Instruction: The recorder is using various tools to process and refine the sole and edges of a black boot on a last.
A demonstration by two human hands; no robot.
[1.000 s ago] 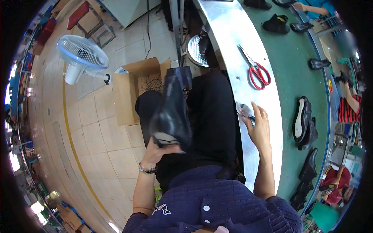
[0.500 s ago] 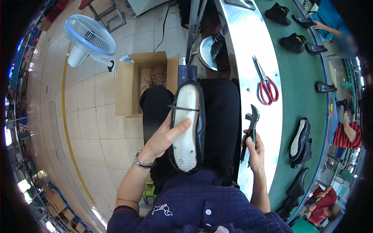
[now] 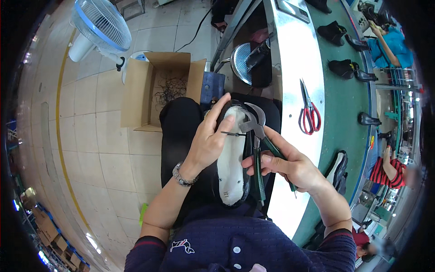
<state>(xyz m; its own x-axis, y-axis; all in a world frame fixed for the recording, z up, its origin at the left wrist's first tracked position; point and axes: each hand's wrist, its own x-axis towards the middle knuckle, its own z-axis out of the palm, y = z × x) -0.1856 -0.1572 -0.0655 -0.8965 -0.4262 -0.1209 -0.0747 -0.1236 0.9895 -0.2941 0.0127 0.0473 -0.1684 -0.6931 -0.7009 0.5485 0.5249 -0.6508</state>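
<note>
An upside-down black shoe [image 3: 232,170] with a white insole board lies along my lap. My left hand [image 3: 205,143] is closed around its left side, thumb and fingers near the far end. A thin black strip [image 3: 230,133] crosses the white board and sticks out past my left fingers. In my right hand [image 3: 297,168] are shoemaker's pincers [image 3: 256,128] with green handles, their handles spread apart. The curved head of the pincers sits over the shoe's right edge, close to the strip. Whether the jaws touch the strip cannot be made out.
Red-handled scissors [image 3: 310,115] lie on the metal bench [image 3: 297,63] at my right. A green conveyor [image 3: 349,104] beyond carries several black shoes. An open cardboard box [image 3: 136,99] with black scraps stands by my left knee, near a fan [image 3: 102,25]. Co-workers are at far right.
My right hand has brought the pincers from the bench over to the shoe, with the handles now spread. My left hand has shifted toward the shoe's far end, and the shoe has moved slightly right.
</note>
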